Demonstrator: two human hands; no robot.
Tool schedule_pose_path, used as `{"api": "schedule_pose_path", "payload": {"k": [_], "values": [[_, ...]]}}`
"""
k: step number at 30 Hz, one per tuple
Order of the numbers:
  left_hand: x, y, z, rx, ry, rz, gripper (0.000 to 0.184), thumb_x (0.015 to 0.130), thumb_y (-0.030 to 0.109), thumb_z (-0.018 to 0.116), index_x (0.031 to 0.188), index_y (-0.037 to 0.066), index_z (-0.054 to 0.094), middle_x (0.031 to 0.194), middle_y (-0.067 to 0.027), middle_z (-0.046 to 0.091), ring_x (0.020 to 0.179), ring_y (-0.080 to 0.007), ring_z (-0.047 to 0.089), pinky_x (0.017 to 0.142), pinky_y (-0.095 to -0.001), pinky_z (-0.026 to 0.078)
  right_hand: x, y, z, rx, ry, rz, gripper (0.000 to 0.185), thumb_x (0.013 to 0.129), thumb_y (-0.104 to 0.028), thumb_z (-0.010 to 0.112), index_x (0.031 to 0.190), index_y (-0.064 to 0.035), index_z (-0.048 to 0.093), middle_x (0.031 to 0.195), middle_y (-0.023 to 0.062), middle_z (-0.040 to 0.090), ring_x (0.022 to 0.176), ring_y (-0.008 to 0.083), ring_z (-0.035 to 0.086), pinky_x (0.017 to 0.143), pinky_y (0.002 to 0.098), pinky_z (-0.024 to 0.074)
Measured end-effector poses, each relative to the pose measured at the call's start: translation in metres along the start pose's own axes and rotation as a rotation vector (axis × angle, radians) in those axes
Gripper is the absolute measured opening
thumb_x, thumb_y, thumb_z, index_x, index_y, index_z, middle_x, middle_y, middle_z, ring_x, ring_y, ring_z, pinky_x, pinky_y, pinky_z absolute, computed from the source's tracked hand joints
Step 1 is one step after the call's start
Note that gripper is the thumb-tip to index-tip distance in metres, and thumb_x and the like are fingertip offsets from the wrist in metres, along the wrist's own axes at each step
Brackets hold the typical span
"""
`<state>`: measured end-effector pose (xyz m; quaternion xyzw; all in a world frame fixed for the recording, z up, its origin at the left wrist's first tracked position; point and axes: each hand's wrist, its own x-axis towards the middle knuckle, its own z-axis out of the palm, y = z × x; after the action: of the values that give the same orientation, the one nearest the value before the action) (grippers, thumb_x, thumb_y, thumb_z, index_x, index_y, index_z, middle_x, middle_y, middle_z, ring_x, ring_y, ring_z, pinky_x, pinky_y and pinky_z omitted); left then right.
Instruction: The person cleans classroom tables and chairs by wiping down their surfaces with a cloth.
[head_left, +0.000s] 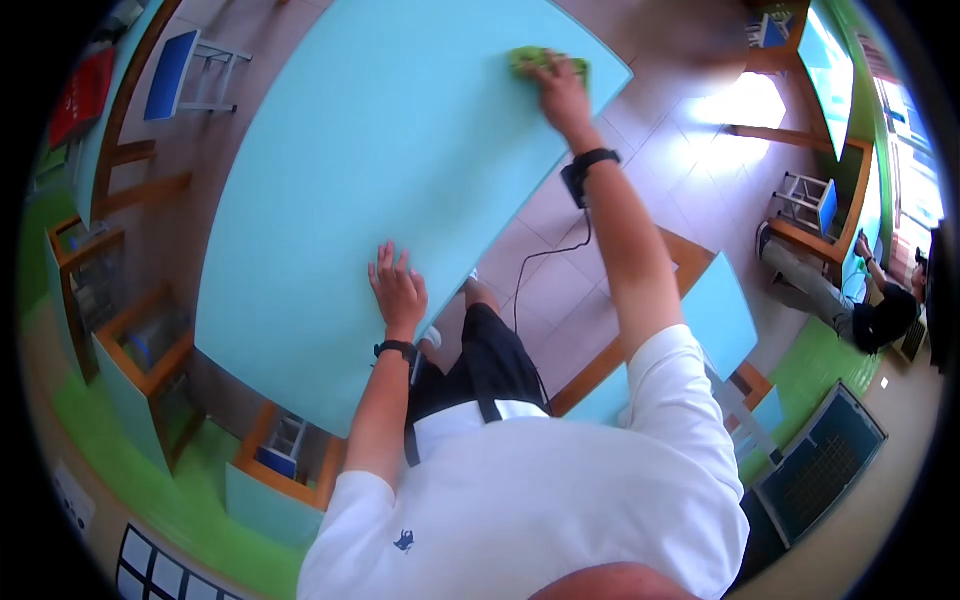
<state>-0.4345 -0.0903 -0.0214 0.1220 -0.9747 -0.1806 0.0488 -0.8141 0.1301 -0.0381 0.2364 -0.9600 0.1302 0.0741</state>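
A light blue tabletop (pixel 330 190) spreads out in front of me. My right hand (pixel 563 92) is stretched to its far right corner and presses a crumpled green cloth (pixel 528 62) against the surface. The cloth bunches out around the fingers, and part of it is hidden under them. Nearer to me, my left hand (pixel 399 288) lies flat on the table close to the edge, fingers spread, with nothing in it. A black band (pixel 597 158) with a box and a cable is on my right wrist.
Blue stools (pixel 172 75) and wood-framed tables (pixel 150 350) stand to the left. A black cable (pixel 540 255) hangs beside the table on the right. Farther right, another person (pixel 870 320) is at a table near the window. A dark green board (pixel 820 460) is at lower right.
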Motion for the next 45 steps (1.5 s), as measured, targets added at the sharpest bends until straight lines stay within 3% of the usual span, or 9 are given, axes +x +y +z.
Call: {"api": "schedule_pose_path", "payload": {"k": [8,10,15,21,28,31,38,43,45], "values": [[0.002,0.003,0.005,0.006,0.024,-0.005,0.032,0.086,0.011,0.048,0.118,0.009,0.049,0.138,-0.0143,0.043,0.132,-0.0321,0.038,0.109,-0.0541,0.024,0.074,0.094,-0.016,0.001,-0.027,0.233,0.047,0.082,-0.011,0.043,0.125,-0.0255,0.058,0.137,0.0159,0.047,0.129,0.035,0.041,0.101,0.0454,0.0409],[0.002,0.004,0.006,-0.003,0.013,-0.033,0.032,0.086,0.012,0.048,0.118,0.009,0.049,0.138,-0.0138,0.043,0.132,-0.0316,0.038,0.108,-0.0539,0.024,0.098,0.084,-0.028,-0.059,-0.361,0.463,0.047,0.081,-0.018,0.043,0.125,-0.0216,0.058,0.132,0.0193,0.05,0.127,0.0322,0.043,0.098,0.0457,0.0412],[0.003,0.001,0.004,-0.002,0.005,-0.034,0.033,0.084,0.014,0.052,0.116,0.01,0.05,0.138,-0.0105,0.044,0.132,-0.028,0.038,0.108,-0.0525,0.026,0.086,0.086,0.008,-0.269,-0.205,0.222,0.049,0.081,-0.027,0.047,0.128,-0.0173,0.058,0.107,0.0232,0.063,0.114,0.0385,0.047,0.096,0.048,0.0406],[0.002,0.001,0.004,-0.073,0.063,-0.015,0.032,0.085,0.014,0.052,0.118,0.01,0.05,0.138,-0.0097,0.044,0.133,-0.0263,0.037,0.109,-0.0505,0.025,-0.021,0.027,-0.014,-0.169,-0.348,0.296,0.051,0.085,-0.04,0.05,0.129,-0.0152,0.056,0.114,0.0268,0.058,0.114,0.0406,0.05,0.095,0.047,0.044],[-0.064,-0.041,-0.012,-0.245,0.048,0.074,0.047,0.084,0.017,0.056,0.129,0.008,0.045,0.143,-0.0132,0.036,0.136,-0.0304,0.031,0.109,-0.0516,0.025,-0.172,-0.131,-0.017,-0.18,-0.397,0.12,0.055,0.087,-0.043,0.051,0.133,-0.0124,0.05,0.117,0.0306,0.05,0.104,0.0448,0.055,0.092,0.0482,0.0451],[-0.14,-0.089,-0.04,-0.219,0.038,-0.108,0.066,0.087,0.028,0.057,0.144,0.008,0.03,0.15,-0.0127,0.028,0.139,-0.0288,0.025,0.111,-0.0505,0.023,-0.218,-0.191,-0.029,-0.121,-0.411,0.228,0.055,0.088,-0.042,0.05,0.133,-0.0103,0.05,0.117,0.0297,0.048,0.103,0.0446,0.055,0.092,0.0484,0.045],[-0.289,-0.17,-0.091,0.022,0.009,-0.302,0.069,0.092,0.045,0.049,0.148,0.015,0.023,0.153,-0.0093,0.021,0.141,-0.0264,0.022,0.111,-0.0518,0.021,-0.3,-0.359,-0.044,0.071,-0.511,0.084,0.051,0.091,-0.043,0.046,0.121,-0.0029,0.053,0.117,0.026,0.052,0.098,0.0432,0.059,0.085,0.0488,0.0485],[-0.333,-0.208,-0.107,-0.137,0.082,-0.449,0.086,0.08,0.044,0.068,0.148,0.018,0.022,0.154,-0.0172,0.015,0.142,-0.034,0.017,0.11,-0.0545,0.022,-0.382,-0.488,-0.015,0.34,-0.606,-0.166,0.056,0.089,-0.044,0.051,0.128,-0.0033,0.048,0.113,0.0282,0.055,0.101,0.0442,0.056,0.09,0.0483,0.046],[-0.34,-0.215,-0.124,-0.141,-0.087,-0.395,0.094,0.074,0.041,0.074,0.148,0.018,0.022,0.154,-0.0187,0.012,0.142,-0.0355,0.015,0.11,-0.0551,0.022,-0.413,-0.509,-0.006,0.391,-0.565,-0.241,0.053,0.088,-0.042,0.054,0.126,-0.0044,0.05,0.111,0.0276,0.056,0.101,0.0436,0.056,0.09,0.048,0.0457]]}}
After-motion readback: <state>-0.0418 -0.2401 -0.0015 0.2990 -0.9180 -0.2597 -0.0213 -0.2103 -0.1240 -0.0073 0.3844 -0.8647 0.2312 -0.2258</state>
